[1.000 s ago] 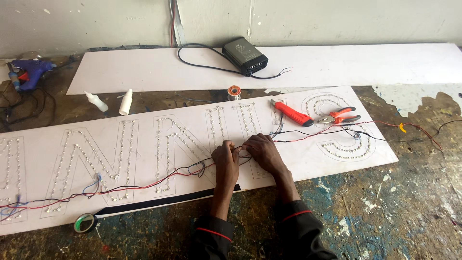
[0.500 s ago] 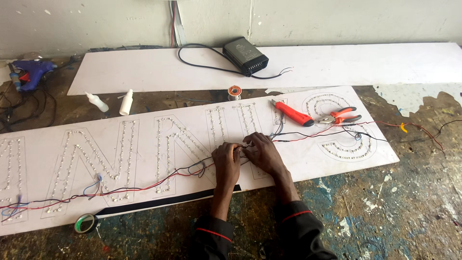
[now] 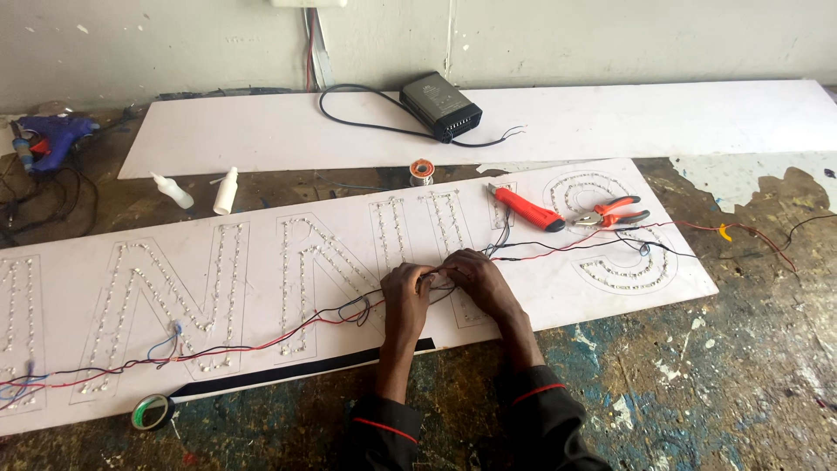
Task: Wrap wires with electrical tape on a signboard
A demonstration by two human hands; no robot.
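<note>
Two hands meet near the middle of my head view, over a long white sign board (image 3: 261, 288) that lies across the paint-stained bench (image 3: 741, 366). My left hand (image 3: 406, 292) and my right hand (image 3: 475, 277) sit close together, fingertips nearly touching, both pinched shut on a thin run of red and black wires (image 3: 288, 336) right where it crosses the board between the dotted letter outlines. From my left hand the wires trail away along the board's near edge toward its far left end; from my right hand they lead off toward the round letter outline at the board's right end and on across the bare bench.

Beyond my hands on the board lies an orange-handled cutter (image 3: 526, 208), and just beside it a pair of orange-handled pliers (image 3: 610, 214) rests on the round letter. A small solder spool (image 3: 422, 171) stands at the board's far edge. Farther back, a second white board (image 3: 654, 118) carries a black power supply box (image 3: 441, 106) with a black cable looping off it. Two small white bottles (image 3: 200, 190) lie on the bench between the boards, and a blue glue gun (image 3: 52, 135) sits at the far left. A roll of dark tape (image 3: 153, 412) lies at the near edge of the sign board, left of my sleeves.
</note>
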